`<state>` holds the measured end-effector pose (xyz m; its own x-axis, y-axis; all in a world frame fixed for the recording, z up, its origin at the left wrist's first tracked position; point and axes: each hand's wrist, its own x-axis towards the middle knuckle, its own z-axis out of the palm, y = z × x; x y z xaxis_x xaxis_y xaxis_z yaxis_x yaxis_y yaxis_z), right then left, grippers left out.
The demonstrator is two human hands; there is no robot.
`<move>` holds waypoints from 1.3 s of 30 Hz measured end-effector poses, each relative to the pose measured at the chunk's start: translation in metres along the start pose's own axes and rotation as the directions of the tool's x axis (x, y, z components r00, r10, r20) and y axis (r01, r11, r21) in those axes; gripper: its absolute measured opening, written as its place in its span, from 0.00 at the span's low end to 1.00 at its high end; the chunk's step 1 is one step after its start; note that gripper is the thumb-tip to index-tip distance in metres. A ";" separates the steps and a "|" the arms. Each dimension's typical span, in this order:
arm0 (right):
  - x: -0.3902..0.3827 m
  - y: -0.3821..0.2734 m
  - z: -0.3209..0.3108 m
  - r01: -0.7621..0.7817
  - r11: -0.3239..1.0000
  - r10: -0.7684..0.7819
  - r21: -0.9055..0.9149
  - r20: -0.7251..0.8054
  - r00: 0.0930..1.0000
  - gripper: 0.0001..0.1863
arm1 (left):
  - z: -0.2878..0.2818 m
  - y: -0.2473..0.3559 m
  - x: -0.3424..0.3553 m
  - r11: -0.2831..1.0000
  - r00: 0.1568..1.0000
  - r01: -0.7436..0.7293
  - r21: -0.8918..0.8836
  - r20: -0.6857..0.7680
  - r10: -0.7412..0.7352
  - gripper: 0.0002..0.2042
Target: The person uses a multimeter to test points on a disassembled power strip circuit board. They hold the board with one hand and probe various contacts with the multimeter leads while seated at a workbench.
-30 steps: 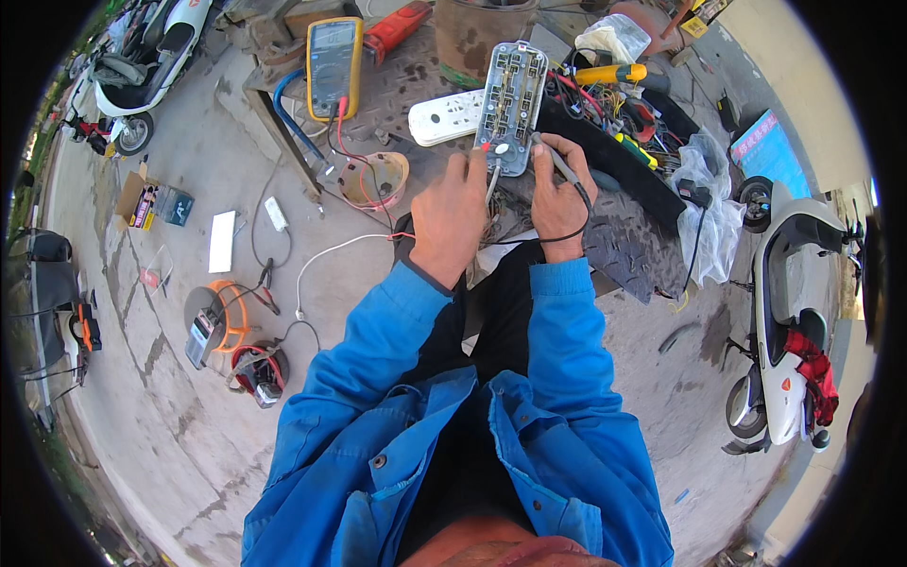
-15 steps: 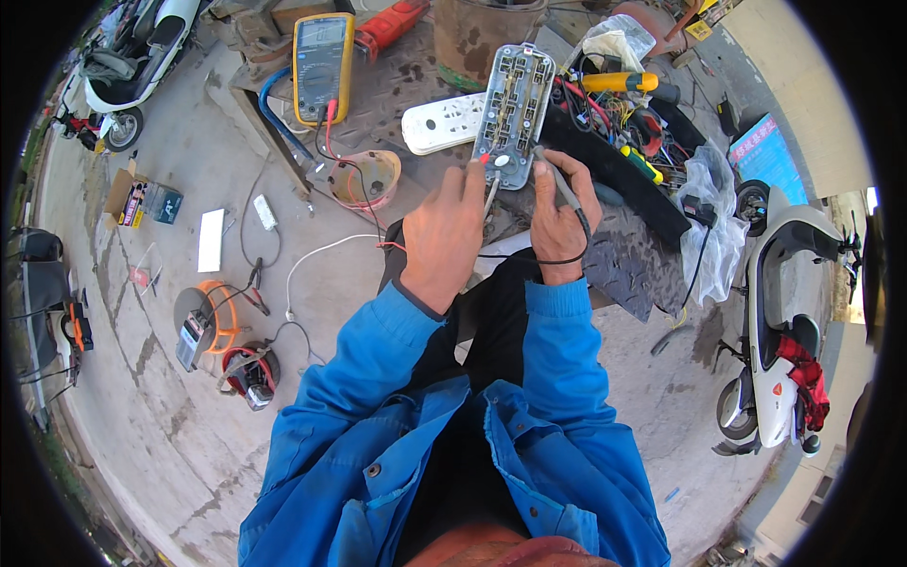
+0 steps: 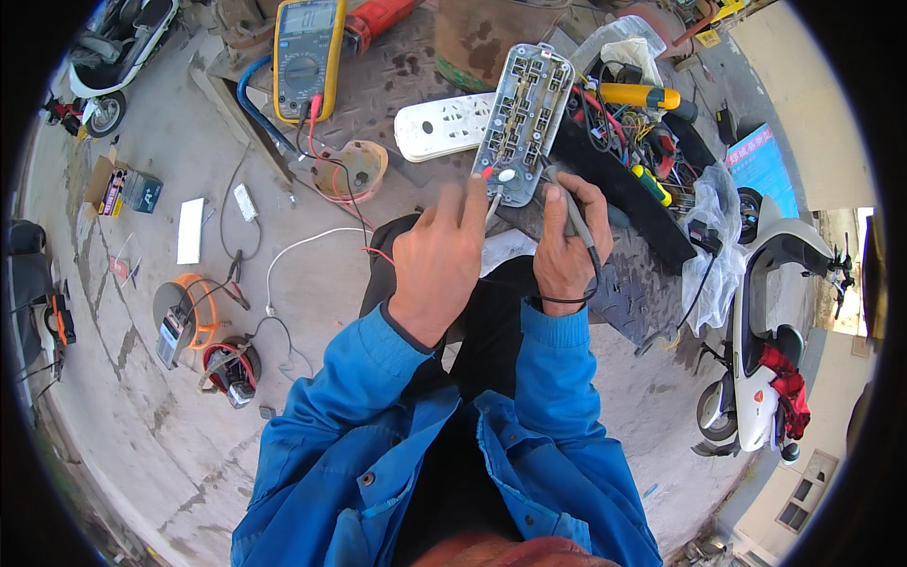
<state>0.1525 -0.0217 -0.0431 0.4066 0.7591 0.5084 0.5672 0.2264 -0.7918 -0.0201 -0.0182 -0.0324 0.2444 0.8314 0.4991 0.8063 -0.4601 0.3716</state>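
An opened power strip (image 3: 510, 132) lies tilted, its rows of metal contacts bare and a white cable at its near end. My left hand (image 3: 436, 269) is closed at that end on a red test probe (image 3: 487, 174), mostly hidden by the fingers. On the other side, my right hand (image 3: 567, 250) pinches a black test probe (image 3: 578, 219); its lead loops round the wrist. Whether the probe tips touch metal is hidden. A white socket cover (image 3: 439, 128) rests beside the strip. Farther left stands a yellow multimeter (image 3: 307, 66) with leads plugged in, its screen lit.
To the right, a black tool bag (image 3: 628, 198) holds wires and tools, with a yellow-handled tool (image 3: 638, 95) on top. A small bowl (image 3: 354, 170) stands left of the strip. Beyond the multimeter lies a red power tool (image 3: 378, 21). Scooters (image 3: 765, 378) are parked around.
The view has shifted slightly, so the strip and bench sit differently in the picture. Both hands stay at the strip's near end with the probes.
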 end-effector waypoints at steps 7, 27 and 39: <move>-0.001 -0.001 0.001 0.034 0.992 -0.028 -0.118 0.057 0.998 0.10 | 0.000 -0.004 -0.003 0.995 0.995 0.066 -0.078 0.082 -0.059 0.29; -0.008 -0.003 0.008 0.071 0.975 -0.055 -0.212 0.080 0.995 0.10 | -0.003 -0.025 0.000 0.990 0.994 0.010 -0.141 0.111 0.006 0.30; 0.003 -0.007 0.010 0.180 0.956 -0.165 -0.232 0.081 0.983 0.08 | -0.003 -0.021 0.003 0.996 0.998 -0.048 -0.074 0.034 0.051 0.25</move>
<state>0.1423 -0.0149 -0.0396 0.2476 0.7585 0.6029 0.7816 0.2113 -0.5869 -0.0380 -0.0068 -0.0366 0.3033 0.8169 0.4906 0.7515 -0.5216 0.4039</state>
